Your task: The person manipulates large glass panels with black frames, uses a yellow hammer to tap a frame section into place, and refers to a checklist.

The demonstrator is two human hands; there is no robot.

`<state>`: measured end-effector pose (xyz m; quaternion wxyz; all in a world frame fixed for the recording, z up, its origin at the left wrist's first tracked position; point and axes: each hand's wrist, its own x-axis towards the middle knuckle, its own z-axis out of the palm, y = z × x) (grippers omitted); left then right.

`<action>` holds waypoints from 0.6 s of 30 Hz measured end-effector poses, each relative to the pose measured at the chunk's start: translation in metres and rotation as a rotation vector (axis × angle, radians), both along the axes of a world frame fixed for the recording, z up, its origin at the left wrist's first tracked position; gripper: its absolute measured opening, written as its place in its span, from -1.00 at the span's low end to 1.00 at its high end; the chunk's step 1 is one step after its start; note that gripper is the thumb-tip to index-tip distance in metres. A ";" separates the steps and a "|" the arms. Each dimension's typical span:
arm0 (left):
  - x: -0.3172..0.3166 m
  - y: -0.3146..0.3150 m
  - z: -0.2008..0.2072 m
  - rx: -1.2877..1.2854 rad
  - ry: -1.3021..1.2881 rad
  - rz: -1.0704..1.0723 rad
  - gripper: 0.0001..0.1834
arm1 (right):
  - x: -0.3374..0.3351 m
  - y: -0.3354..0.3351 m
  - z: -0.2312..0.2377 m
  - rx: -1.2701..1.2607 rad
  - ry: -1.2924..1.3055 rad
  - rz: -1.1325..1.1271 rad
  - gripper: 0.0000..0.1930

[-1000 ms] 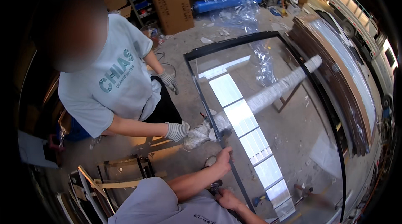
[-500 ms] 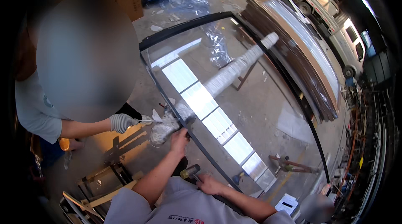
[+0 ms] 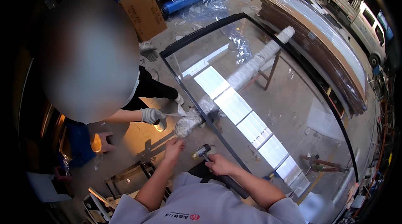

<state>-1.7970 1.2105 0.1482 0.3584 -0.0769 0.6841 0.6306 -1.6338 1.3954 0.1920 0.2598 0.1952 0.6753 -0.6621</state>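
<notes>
Glass pane (image 3: 272,106), black-framed, lies right of mallet (image 3: 201,152) your right hand (image 3: 218,164) grips; stray swing could crack it. Left hand (image 3: 173,147): fingers bent, cannot tell whether gripping.

Dim workshop, strong glare on glass (image 3: 289,102).
White reflections run diag. across it; warm orange light on floor (image 3: 133,134) at L, w/ dark shadows. Plastic wrap (image 3: 305,9) shiny, upper R. Co-worker's head (image 3: 90,56) heavily blurred, also a pale patch low R. Fisheye bends edges; corners mostly black.
</notes>
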 end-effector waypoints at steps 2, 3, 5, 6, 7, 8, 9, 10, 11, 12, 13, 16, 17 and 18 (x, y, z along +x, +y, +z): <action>-0.001 -0.033 0.009 -0.058 0.030 0.024 -0.82 | -0.010 0.007 -0.008 -0.043 0.029 0.038 -0.81; -0.002 -0.046 0.011 -0.098 0.035 0.040 -0.82 | -0.013 0.009 -0.019 -0.094 -0.012 -0.075 -0.81; 0.001 -0.053 0.020 -0.144 0.047 0.070 -0.82 | -0.019 0.016 -0.023 0.016 0.022 -0.194 -0.80; 0.001 -0.055 0.025 -0.149 0.064 0.082 -0.82 | -0.023 0.017 -0.024 0.071 0.040 -0.254 -0.80; 0.002 -0.056 0.028 -0.154 0.074 0.098 -0.82 | -0.024 0.012 -0.028 0.070 0.017 -0.280 -0.77; 0.002 -0.053 0.029 -0.157 0.076 0.099 -0.82 | -0.023 0.008 -0.035 0.173 0.143 -0.230 -0.78; 0.001 -0.046 0.030 -0.160 0.077 0.098 -0.82 | -0.024 0.004 -0.043 0.275 0.269 -0.181 -0.78; 0.001 -0.043 0.028 -0.162 0.070 0.102 -0.82 | -0.027 0.000 -0.037 0.378 0.388 -0.123 -0.78; -0.002 -0.040 0.027 -0.143 0.117 0.085 -0.82 | -0.029 0.002 -0.030 0.224 0.299 -0.066 -0.77; -0.006 -0.037 0.025 -0.124 0.161 0.071 -0.82 | -0.031 0.008 -0.019 0.199 0.207 -0.065 -0.77; -0.014 -0.033 0.024 -0.106 0.204 0.058 -0.82 | -0.033 0.017 -0.012 0.173 0.115 -0.064 -0.76; -0.051 -0.007 0.020 -0.258 0.459 -0.116 -0.80 | -0.042 0.026 0.018 0.041 -0.111 -0.232 -0.75; -0.062 0.013 0.025 -0.227 0.559 -0.116 -0.79 | -0.040 0.021 0.013 0.231 -0.052 -0.191 -0.78; -0.075 0.030 0.027 -0.184 0.568 -0.124 -0.80 | -0.042 0.018 0.012 0.242 -0.004 -0.198 -0.80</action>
